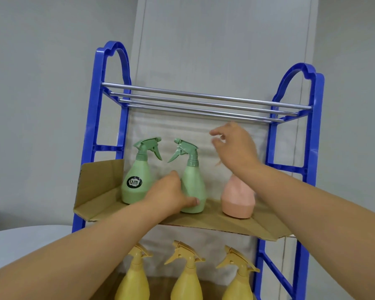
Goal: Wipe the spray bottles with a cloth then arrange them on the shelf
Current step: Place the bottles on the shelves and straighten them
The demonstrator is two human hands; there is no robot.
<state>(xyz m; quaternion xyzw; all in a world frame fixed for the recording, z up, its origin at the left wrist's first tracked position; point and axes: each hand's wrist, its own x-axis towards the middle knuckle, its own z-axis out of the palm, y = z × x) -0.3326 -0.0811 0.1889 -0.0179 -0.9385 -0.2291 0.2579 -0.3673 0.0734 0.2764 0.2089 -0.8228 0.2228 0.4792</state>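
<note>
Forearms (91,247) reach up to the centre-frame middle shelf (236,227), left hand (169,197) fingers clamped on the second green spray bottle (193,185), right hand (236,146) fingers apart above the pink bottle (237,200): arranging is underway, and next likely needs nozzles squared.

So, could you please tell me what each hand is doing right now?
Left hand: holding the right green bottle near its base.
Right hand: open, holding nothing, above the pink bottle.
</note>
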